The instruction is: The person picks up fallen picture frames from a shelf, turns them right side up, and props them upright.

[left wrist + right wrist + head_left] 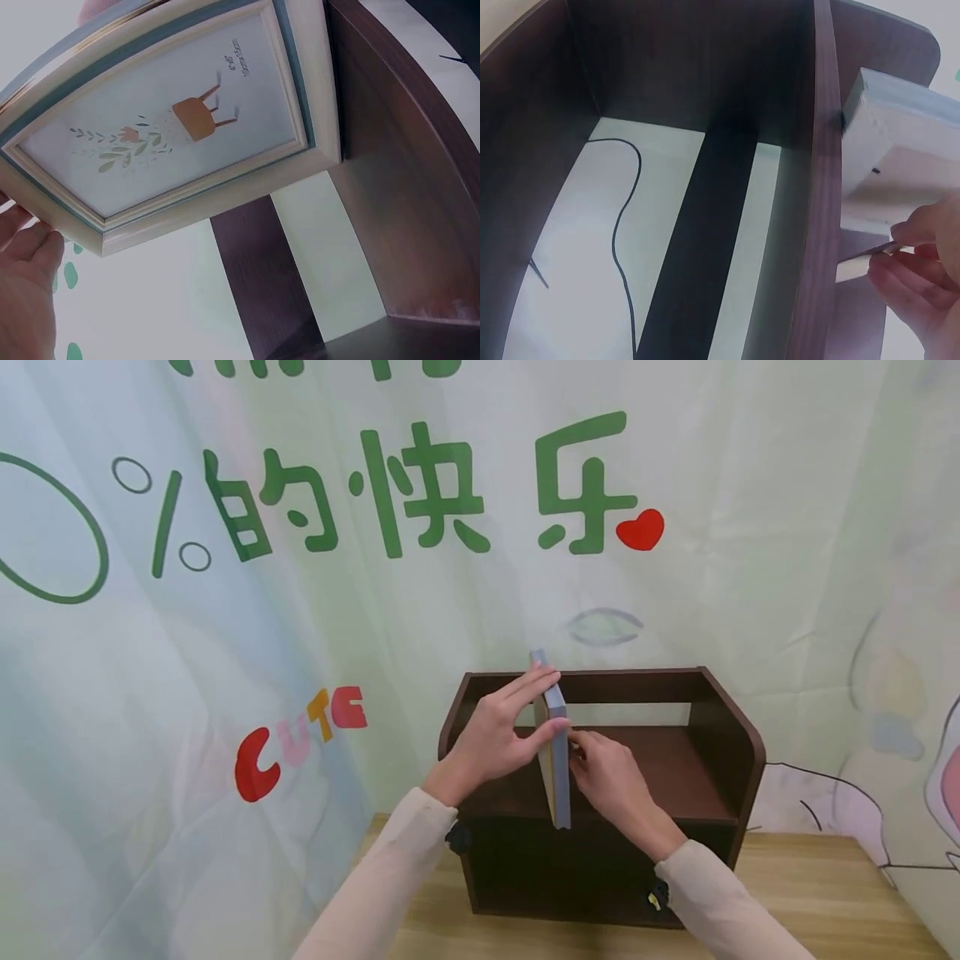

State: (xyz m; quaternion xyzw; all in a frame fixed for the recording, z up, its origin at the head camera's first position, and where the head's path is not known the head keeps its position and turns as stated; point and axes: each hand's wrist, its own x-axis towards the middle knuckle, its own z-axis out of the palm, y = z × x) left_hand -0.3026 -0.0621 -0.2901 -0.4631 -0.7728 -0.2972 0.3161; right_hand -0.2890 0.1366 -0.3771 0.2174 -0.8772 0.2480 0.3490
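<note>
A picture frame (560,768) stands edge-on over the upper shelf of a dark brown desk shelf (667,764). My left hand (491,739) grips it, fingers over the top edge and thumb on the near side. In the left wrist view, the frame's front (247,97) has cream and blue borders round a print of a chair-like shape and leaves. Behind the frame, my right hand (611,777) pinches a thin flap (861,262) at its pale back (911,169), seen in the right wrist view.
The desk shelf has raised side panels (731,752) and a dark lower compartment (540,864). It stands on a wooden table (817,872), close to a printed cloth backdrop (420,610). A thin black cable (616,232) shows through the lower compartment's open back.
</note>
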